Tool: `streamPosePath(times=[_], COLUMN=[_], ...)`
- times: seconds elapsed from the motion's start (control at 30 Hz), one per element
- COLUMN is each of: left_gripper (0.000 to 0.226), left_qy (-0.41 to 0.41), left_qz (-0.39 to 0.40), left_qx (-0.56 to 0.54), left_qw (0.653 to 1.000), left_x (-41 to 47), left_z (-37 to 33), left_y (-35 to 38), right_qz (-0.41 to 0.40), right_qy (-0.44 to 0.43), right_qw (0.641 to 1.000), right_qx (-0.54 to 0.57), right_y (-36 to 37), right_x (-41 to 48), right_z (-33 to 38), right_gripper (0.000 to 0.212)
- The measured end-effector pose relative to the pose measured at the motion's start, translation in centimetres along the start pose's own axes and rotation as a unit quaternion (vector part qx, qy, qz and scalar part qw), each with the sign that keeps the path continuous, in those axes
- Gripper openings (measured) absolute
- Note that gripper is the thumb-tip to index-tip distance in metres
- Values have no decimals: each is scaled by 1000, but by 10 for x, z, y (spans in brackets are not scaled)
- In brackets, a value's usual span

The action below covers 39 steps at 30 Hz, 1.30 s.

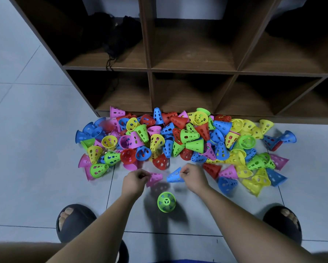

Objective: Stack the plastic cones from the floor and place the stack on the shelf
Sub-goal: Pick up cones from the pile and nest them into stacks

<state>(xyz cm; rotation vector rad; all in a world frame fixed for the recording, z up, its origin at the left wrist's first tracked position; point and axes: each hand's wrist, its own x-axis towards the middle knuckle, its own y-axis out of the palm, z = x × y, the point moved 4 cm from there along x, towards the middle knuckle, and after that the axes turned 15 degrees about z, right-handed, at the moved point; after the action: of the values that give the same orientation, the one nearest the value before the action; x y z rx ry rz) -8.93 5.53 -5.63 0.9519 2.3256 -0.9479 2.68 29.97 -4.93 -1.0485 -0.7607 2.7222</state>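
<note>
On the tiled floor (26,168) before the heap of cones (178,139), left hand (135,180) pinches a pink cone (155,178), right hand (192,177) a blue cone (174,176).

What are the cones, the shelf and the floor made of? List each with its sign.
Cones: thin moulded plastic by the look; bright uniform colours, slight sheen, oval holes. Pink cone in the left hand, blue cone in the right hand: same. Shelf: probably wood-grain laminate board; matte brown, thin straight edges. Floor: glazed tile, likely ceramic; pale, faintly glossy, dark grout lines.
</note>
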Motion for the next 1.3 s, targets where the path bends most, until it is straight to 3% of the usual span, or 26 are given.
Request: streamPosePath(times=[0.2, 0.33, 0.53, 0.87, 1.07, 1.2, 1.3], left_gripper=[25, 10, 23, 27, 27, 27, 24], left_qy=[24, 13, 29, 35, 57, 77, 84], left_qz=[-54, -58, 41, 66, 52, 45, 43], left_qx=[-107, -169, -163, -88, 38, 107, 92], left_qw=[993, 984, 985, 993, 996, 990, 991], left_x=[-24, -35, -50, -73, -79, -84, -84], left_z=[-23, -29, -36, -38, -46, -46, -46], left_y=[-9, -7, 11, 27, 29, 33, 37], right_qz=[-55, -55, 33, 135, 128, 105, 74], right_qy=[9, 31, 30, 19, -10, -37, -67], right_qw=[984, 947, 863, 924, 954, 970, 984], right_qx=[167, 314, 503, 356, 272, 215, 149], right_y=[-17, -23, -20, 5, 16, 19, 18], right_x=[-25, -39, -58, -77, -86, -89, -90], right_z=[9, 9, 23, 25, 30, 34, 39], right_gripper=[10, 6, 21, 34, 45, 42, 28])
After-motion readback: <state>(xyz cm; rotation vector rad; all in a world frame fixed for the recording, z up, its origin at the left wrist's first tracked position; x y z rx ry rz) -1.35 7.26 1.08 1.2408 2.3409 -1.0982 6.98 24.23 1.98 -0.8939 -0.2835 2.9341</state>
